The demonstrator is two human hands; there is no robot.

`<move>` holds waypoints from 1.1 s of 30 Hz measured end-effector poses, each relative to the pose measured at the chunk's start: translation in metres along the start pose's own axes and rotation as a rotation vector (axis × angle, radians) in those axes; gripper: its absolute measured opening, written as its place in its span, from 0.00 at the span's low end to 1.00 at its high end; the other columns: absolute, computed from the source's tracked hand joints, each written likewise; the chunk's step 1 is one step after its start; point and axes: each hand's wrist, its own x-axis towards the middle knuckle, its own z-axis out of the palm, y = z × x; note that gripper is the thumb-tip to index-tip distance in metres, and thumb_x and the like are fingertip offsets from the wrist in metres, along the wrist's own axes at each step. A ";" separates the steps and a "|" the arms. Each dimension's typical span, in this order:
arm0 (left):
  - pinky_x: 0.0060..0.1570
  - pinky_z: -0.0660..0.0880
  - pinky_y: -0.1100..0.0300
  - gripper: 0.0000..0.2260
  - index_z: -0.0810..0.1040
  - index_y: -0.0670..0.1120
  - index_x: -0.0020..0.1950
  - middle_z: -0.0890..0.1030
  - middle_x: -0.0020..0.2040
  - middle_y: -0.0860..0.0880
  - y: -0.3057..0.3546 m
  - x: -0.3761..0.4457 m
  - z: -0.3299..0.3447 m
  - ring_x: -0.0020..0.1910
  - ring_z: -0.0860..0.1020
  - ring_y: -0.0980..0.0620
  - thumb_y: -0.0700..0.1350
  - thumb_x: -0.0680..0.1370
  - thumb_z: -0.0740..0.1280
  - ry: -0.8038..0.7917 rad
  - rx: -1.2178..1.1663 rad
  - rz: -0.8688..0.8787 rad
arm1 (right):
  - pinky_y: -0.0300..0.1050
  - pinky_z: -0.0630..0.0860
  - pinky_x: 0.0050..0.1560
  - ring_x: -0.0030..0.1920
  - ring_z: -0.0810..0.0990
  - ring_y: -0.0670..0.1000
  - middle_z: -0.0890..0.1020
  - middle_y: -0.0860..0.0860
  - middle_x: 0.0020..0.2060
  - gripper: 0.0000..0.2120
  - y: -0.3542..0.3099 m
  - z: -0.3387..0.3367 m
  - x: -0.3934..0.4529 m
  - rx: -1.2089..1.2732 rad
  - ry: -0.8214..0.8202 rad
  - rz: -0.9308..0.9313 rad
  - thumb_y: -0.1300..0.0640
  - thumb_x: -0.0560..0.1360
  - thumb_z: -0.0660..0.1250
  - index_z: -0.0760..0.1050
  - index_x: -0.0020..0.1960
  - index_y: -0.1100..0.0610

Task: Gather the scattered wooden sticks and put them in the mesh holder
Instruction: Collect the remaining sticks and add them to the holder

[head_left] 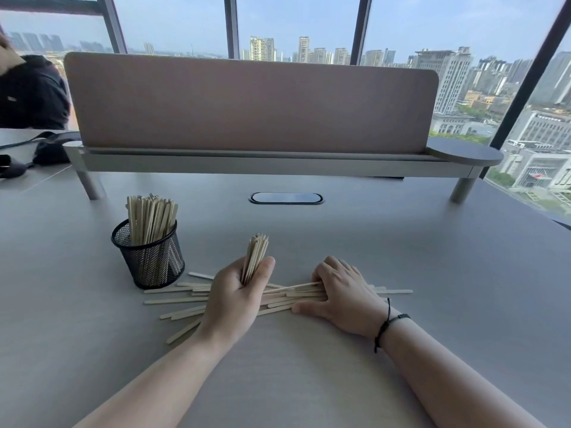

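Note:
A black mesh holder (151, 261) stands on the grey table at the left, with several wooden sticks upright in it. My left hand (234, 299) is palm-up just right of the holder and grips a bundle of sticks (255, 257) that points up and away. Several loose sticks (182, 301) lie scattered flat on the table under and between my hands. My right hand (343, 293) rests palm-down on the right part of that pile, its fingers curled around a few sticks, one lifted at a slant.
A pink desk divider (247, 103) on a raised shelf crosses the back of the table. A cable grommet (285, 198) sits in the tabletop behind the holder. A dark bag with straps (46, 152) and another person's dark sleeve (31, 91) are at the far left.

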 end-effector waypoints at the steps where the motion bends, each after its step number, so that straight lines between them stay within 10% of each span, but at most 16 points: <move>1: 0.32 0.62 0.49 0.30 0.69 0.34 0.36 0.63 0.27 0.50 0.000 0.000 0.000 0.29 0.63 0.53 0.63 0.75 0.64 -0.002 0.002 0.001 | 0.42 0.63 0.51 0.50 0.69 0.48 0.71 0.45 0.47 0.33 0.000 0.000 0.000 -0.008 0.007 -0.003 0.22 0.63 0.61 0.70 0.49 0.50; 33: 0.30 0.59 0.52 0.28 0.65 0.37 0.34 0.62 0.27 0.53 -0.003 -0.001 0.001 0.28 0.61 0.54 0.61 0.77 0.64 -0.017 -0.001 0.030 | 0.49 0.63 0.32 0.38 0.78 0.60 0.80 0.52 0.34 0.33 -0.010 0.000 -0.007 -0.175 0.134 -0.151 0.23 0.70 0.54 0.67 0.42 0.54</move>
